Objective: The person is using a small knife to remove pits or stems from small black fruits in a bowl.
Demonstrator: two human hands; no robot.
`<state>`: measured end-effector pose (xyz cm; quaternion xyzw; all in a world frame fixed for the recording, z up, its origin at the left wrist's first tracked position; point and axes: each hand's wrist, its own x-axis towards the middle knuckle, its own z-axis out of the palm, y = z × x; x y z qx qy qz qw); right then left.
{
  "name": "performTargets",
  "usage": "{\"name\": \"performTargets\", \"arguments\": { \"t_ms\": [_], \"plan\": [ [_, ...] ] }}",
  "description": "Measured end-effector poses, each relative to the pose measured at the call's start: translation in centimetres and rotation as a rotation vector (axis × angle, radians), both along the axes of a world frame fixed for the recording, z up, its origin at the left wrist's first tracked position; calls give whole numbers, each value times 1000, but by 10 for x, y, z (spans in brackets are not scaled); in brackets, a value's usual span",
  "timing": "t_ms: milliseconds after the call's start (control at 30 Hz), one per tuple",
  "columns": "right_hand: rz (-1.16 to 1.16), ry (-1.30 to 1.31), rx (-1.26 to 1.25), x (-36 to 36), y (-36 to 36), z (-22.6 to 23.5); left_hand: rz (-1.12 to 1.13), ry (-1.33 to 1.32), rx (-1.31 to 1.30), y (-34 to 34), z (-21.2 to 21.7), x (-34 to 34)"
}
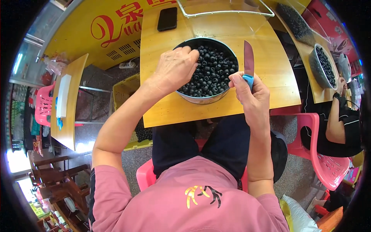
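Note:
A round metal basin [203,101] on the wooden table holds many small, round, glossy black pieces [212,69]; their exact kind I cannot make out. My left hand [176,67] is over the basin's left side with its fingers curled together. Whatever may be between those fingers is hidden. To the right of the basin, my right hand [253,94] grips a knife [249,58] by its blue handle. The blade points up and away from me, apart from the black pieces.
A black phone [167,19] lies at the table's [270,73] far left. Behind the basin stands a clear panel with a white frame [228,12]. On the right, another person's hand [341,85] is beside a second basin [317,67]. A yellow crate [121,92] sits below left.

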<state>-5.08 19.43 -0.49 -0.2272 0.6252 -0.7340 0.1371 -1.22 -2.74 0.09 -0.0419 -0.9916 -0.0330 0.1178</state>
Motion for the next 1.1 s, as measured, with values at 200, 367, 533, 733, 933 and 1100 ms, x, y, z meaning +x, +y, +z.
{"name": "performTargets", "arguments": {
  "t_ms": [200, 367, 533, 733, 933, 1100],
  "plan": [
    [-19, -2, 1, -2, 3, 4, -199, 153, 37, 6, -15, -30],
    [-25, 28, 7, -5, 3, 1, -180, 106, 147, 2, -12, -26],
    [19, 8, 23, -2, -2, -5, -98, -92, 1234, 9, 1, -2],
    [24, -117, -104, 9, -13, -6, -192, -20, 1424, 36, 9, 29],
    [61, -131, -53, 10, -22, -2, -185, 60, 1231, 41, 15, 40],
    [33, -129, -110, 11, -29, 3, -177, 215, 1056, 50, 12, 40]
  ]
}}
